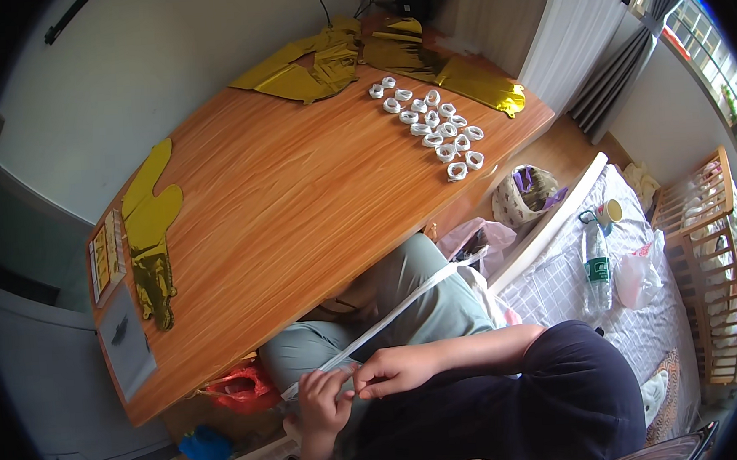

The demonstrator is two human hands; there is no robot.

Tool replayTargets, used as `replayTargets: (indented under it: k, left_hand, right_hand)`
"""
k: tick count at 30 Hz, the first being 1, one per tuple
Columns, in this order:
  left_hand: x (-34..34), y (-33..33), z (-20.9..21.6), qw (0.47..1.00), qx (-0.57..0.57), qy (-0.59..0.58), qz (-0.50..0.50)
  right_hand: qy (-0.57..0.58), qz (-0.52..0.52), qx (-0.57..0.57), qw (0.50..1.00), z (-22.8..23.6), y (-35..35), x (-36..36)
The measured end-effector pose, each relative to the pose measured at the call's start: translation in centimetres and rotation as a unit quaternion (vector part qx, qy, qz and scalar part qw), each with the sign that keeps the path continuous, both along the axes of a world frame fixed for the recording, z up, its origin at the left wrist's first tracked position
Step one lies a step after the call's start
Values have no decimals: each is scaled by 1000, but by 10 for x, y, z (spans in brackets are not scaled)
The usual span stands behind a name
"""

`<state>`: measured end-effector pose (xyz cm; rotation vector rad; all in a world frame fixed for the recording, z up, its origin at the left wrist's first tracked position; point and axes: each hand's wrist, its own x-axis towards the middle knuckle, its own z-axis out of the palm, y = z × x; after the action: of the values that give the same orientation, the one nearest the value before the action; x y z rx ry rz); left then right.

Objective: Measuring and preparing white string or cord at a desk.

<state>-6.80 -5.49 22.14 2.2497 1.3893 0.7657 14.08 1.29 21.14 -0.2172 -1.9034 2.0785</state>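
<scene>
A long white strip [399, 311] runs slantwise over my lap, from beside a pink plastic bag to my fingers. My left hand [324, 401] is closed on its near end, fingers curled. Right beside it, my right hand [391, 370] has its fingertips drawn together, almost touching the left thumb; what lies between them is too small to make out. On the wooden table [299, 192], several small white coiled loops [432, 118] sit in loose rows near the right end, apart from both hands.
Flat gold foil pieces lie along the table's far edge [316, 64] and left side [152, 214]. A tray [107, 254] and a grey sheet [126, 342] rest there too. Rightward are a pink bag [491, 238], a patterned bin [522, 195], and a bed with a plastic bottle [596, 271].
</scene>
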Motion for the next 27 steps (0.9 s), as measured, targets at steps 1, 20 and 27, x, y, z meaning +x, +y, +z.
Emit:
replayTargets:
  k: [1, 20, 27]
  left_hand:
    - [4, 0, 0, 1000, 0, 1, 1]
    - [-7, 4, 6, 939, -239, -209, -130]
    - [-23, -23, -17, 678, -323, -650, -118]
  right_hand:
    - [7, -8, 48, 999, -2, 0, -2]
    - [104, 37, 8, 994, 4, -2, 3]
    - [59, -23, -58, 996, -15, -7, -6]
